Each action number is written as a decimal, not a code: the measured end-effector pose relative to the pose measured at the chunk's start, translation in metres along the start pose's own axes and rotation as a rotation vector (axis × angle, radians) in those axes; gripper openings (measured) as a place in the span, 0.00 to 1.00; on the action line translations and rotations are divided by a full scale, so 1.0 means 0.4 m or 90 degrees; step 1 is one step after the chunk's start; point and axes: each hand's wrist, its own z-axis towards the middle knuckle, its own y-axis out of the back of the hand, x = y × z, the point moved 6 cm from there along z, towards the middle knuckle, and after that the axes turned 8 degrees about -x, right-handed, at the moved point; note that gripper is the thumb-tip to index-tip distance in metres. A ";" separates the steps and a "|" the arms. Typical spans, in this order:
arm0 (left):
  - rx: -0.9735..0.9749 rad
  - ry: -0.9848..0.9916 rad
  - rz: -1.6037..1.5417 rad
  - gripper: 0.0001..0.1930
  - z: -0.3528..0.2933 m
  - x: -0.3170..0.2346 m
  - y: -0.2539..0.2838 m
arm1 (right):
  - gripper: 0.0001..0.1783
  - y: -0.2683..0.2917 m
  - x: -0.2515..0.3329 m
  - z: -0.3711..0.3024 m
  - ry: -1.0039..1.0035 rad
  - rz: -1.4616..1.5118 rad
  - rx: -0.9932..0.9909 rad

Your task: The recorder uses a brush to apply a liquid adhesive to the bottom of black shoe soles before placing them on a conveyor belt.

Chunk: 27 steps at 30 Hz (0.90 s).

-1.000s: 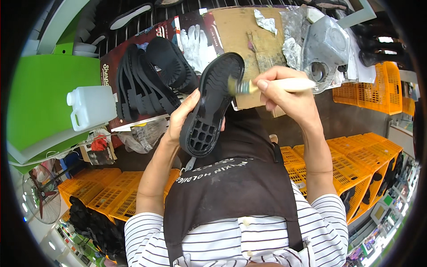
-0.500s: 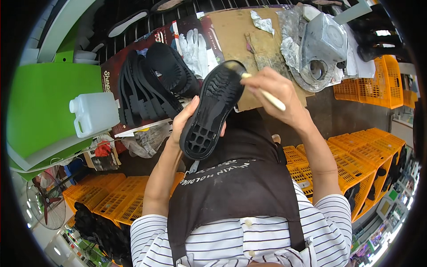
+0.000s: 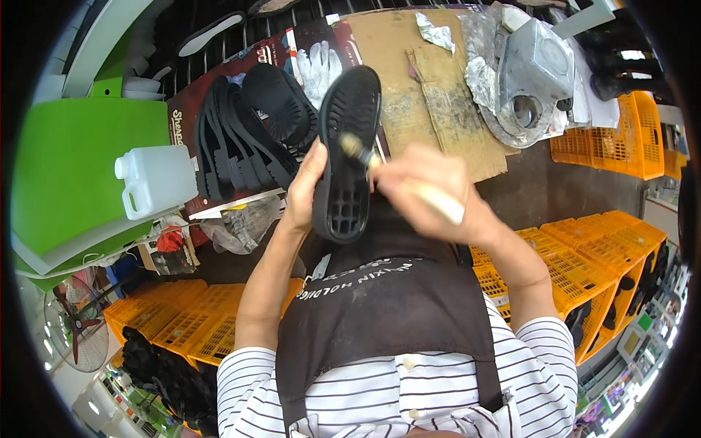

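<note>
black shoe sole [image 3: 337, 174] is leaning in mid-air beyond the apron [image 3: 387, 306], the left hand [image 3: 305, 188] pinching its edges, as the right hand [image 3: 426, 181] is gripping a blurred brush [image 3: 357, 150] over the hollow; a slackening left hold could be letting the sole twist, bristles straying onto its rim.

And right here across the front of my dark brown apron [image 3: 387, 321] runs white capital lettering [image 3: 356, 279], while over on the dark red cardboard [image 3: 188, 117] I've got bold white lettering [image 3: 175, 128] down the left edge, red letters [image 3: 264, 55] near the top and small pale print [image 3: 350, 52] farther right.
</note>
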 end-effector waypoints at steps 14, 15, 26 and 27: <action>0.095 0.003 0.030 0.27 -0.008 -0.022 -0.015 | 0.07 0.037 -0.095 0.065 -0.051 -0.016 -0.013; 0.104 0.014 0.023 0.28 0.006 -0.022 -0.005 | 0.07 0.012 -0.032 0.051 0.008 -0.007 0.038; 0.076 -0.125 0.180 0.29 -0.007 -0.089 -0.012 | 0.04 0.018 -0.044 0.096 -0.131 0.026 -0.067; 0.067 -0.163 0.195 0.29 -0.009 -0.104 -0.012 | 0.04 0.010 -0.024 0.095 -0.079 0.010 -0.064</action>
